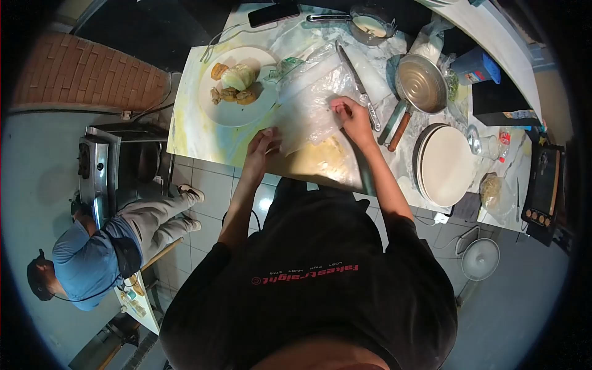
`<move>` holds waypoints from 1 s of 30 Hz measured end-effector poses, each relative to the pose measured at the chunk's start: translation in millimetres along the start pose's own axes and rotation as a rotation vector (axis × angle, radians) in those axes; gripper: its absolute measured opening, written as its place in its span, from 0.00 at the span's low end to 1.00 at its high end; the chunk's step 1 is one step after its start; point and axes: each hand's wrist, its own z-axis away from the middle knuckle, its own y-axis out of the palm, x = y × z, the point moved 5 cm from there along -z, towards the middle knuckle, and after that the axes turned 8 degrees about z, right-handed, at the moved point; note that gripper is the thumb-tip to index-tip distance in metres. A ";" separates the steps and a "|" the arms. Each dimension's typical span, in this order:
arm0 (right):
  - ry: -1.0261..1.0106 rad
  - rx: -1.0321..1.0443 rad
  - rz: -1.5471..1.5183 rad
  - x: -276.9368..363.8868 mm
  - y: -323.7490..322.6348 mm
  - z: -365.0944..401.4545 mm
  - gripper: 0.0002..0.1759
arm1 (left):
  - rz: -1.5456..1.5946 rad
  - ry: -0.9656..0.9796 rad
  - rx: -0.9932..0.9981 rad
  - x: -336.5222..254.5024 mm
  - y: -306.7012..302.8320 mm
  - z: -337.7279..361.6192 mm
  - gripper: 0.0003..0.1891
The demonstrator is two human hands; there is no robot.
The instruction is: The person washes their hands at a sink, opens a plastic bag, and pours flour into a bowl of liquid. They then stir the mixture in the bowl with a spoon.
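The right hand [348, 114] pinches the plastic bag [311, 102] lying on the tabletop [192, 131]. The left hand [262, 140] grips its near edge (knife [354, 77] just beside). Taut, even pulls would likely prevent bunching.

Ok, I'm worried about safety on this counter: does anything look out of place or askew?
The knife lies askew across the crumpled plastic bag, close beside the right hand. The left hand also rests on that plastic. A blade on loose, slippery film near working fingers looks precarious.
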 end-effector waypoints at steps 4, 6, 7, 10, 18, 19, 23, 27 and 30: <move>-0.026 -0.118 0.073 4.5 -31.7 -4.3 0.13 | 0.070 0.134 0.082 -16.7 17.2 7.7 0.25; -0.077 -0.160 0.206 15.2 -46.3 -6.1 0.13 | 0.093 0.164 0.208 -27.3 34.1 8.4 0.26; -0.129 -0.201 0.341 20.9 -52.5 -7.5 0.14 | 0.093 0.168 0.209 -32.6 40.6 7.8 0.26; -0.145 -0.267 0.521 1.6 -51.8 -11.8 0.16 | -0.044 0.230 0.371 -36.9 61.9 1.3 0.26; -0.035 -0.161 0.375 1.1 -45.5 -10.3 0.20 | -1.206 0.664 0.411 -29.5 127.2 -34.3 0.24; 0.125 -0.104 0.291 -2.4 -46.3 -9.0 0.21 | -1.208 0.664 0.418 -27.4 131.0 -39.3 0.24; 0.150 -0.069 0.220 -7.3 -46.8 -2.9 0.24 | -1.311 0.732 0.313 -9.6 133.3 -65.1 0.24; -0.073 -0.078 0.270 20.9 -39.5 3.8 0.24 | -1.509 0.895 0.277 10.2 140.8 -77.1 0.21; -0.063 0.019 0.212 36.1 -22.7 7.4 0.22 | -1.579 0.828 0.211 30.5 140.4 -88.5 0.17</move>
